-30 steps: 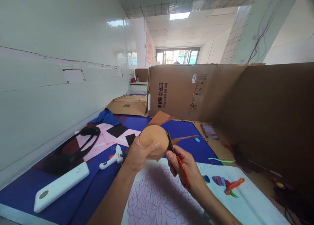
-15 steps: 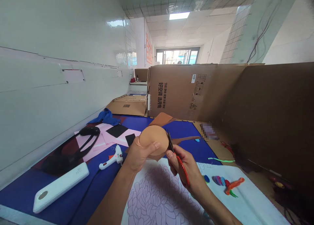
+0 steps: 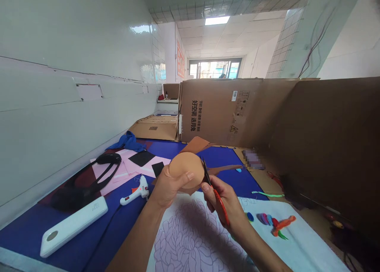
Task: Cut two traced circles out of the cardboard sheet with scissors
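A round tan disc (image 3: 187,165) is pinched in my left hand (image 3: 170,185), the thumb lying across its face. Pieces of brown sheet (image 3: 194,144) stick out behind and beside the disc; how they join it is hidden. My right hand (image 3: 221,201) grips red-handled scissors (image 3: 220,204), whose dark blades meet the disc's right edge. Below both hands spreads a white sheet (image 3: 178,232) printed with a line-drawn flower. Just left of my left hand lies a white glue gun (image 3: 136,191) with a dark cord.
Large cardboard panels (image 3: 213,114) wall off the back and right. On the left rest a long white device (image 3: 74,226), black straps (image 3: 108,159), pink sheets (image 3: 118,171) with black squares, and a blue cloth (image 3: 128,141). Coloured craft pieces (image 3: 283,224) lie at right.
Both hands, the disc and the scissors stay almost exactly where they were. Far back at the window, a person's head has shifted slightly to the right.
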`<state>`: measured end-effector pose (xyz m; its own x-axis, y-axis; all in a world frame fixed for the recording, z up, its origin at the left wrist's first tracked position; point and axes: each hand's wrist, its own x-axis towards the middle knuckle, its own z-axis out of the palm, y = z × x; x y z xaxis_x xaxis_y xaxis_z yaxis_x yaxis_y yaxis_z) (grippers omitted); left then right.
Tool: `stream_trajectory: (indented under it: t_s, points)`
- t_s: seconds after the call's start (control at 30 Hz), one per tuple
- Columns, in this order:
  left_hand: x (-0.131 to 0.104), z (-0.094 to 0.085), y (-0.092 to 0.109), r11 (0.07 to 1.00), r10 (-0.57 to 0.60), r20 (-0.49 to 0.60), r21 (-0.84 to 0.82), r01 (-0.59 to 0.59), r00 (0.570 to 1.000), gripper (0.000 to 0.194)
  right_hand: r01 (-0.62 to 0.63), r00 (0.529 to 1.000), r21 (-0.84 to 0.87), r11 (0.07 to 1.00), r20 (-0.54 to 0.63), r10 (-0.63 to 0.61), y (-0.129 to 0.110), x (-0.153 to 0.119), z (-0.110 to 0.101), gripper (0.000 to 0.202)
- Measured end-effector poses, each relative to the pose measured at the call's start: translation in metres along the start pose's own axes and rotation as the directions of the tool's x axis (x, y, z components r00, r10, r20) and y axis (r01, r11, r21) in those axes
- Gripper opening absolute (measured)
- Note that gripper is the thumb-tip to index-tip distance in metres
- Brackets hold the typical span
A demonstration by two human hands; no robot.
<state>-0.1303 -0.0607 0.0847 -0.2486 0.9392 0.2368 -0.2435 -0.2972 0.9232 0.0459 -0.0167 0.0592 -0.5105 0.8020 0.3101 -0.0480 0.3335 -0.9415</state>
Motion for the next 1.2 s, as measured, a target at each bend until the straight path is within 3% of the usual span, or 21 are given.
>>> stream_trajectory:
  t_s: [0.7, 1.2]
  points:
    - [0.0010, -0.0009, -0.0025, 1.000, -0.006, -0.006, -0.027, 0.006, 1.000, 0.044, -0.063, 0.998, 0.081, 0.995, 0.011, 0.062, 0.0042, 0.0001, -0.0020, 0.044]
    - [0.0020, -0.0007, -0.0025, 0.998, -0.019, -0.004, -0.059, 0.019, 1.000, 0.047, -0.032, 0.999, 0.072, 0.997, 0.017, 0.031, 0.0070, 0.0002, -0.0018, 0.047]
